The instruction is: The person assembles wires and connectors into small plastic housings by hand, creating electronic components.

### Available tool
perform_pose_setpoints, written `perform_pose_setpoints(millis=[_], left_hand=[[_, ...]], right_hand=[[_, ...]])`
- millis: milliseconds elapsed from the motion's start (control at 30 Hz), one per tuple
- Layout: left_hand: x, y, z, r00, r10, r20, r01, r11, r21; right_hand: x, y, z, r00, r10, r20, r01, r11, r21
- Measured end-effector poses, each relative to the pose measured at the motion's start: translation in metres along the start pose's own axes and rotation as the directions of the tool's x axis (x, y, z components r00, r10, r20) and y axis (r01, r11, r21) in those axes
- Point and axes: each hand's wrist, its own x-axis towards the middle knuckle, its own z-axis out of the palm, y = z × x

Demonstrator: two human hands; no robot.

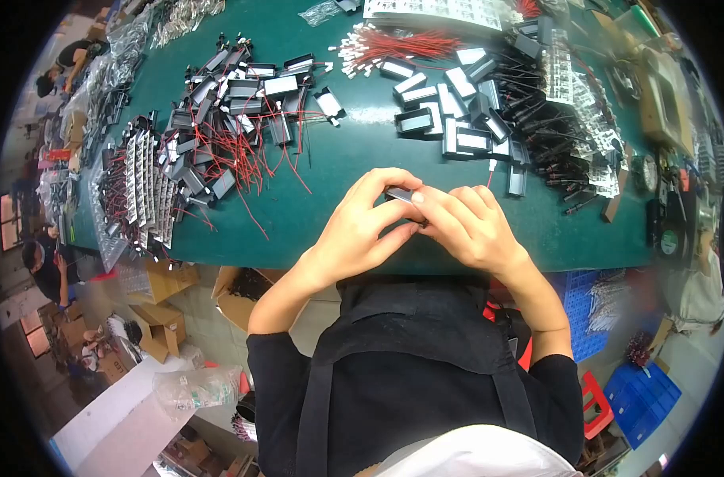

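- Dark-grey piece [399,193] sits between the hands, above the green table [330,163].
- Its visible strip slants down rightward; fingers hide the rest.
- Left hand [360,224] and right hand [467,230] pinch it, equally near.

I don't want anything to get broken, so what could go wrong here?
The small dark piece between the left hand and right hand might slip if the fingers loosen. On the left, red wires lie tangled among dark cases, so pulling one could tug others along. The right-hand heap of cases overlaps loosely on the green table, so a bump might make some slide.
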Motion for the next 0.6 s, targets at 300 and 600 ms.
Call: perform_pose_setpoints(millis=[300,600], left_hand=[[-0.002,-0.001,0.007,0.997,-0.077,-0.026,0.077,0.997,-0.009],[-0.004,0.000,-0.047,0.955,0.032,-0.295,0.145,0.818,0.557]], right_hand=[[-0.002,-0.005,0.005,0.985,0.163,0.060,-0.171,0.972,0.159],[0.010,0.006,0.015,0.951,0.280,0.132,-0.283,0.959,0.008]])
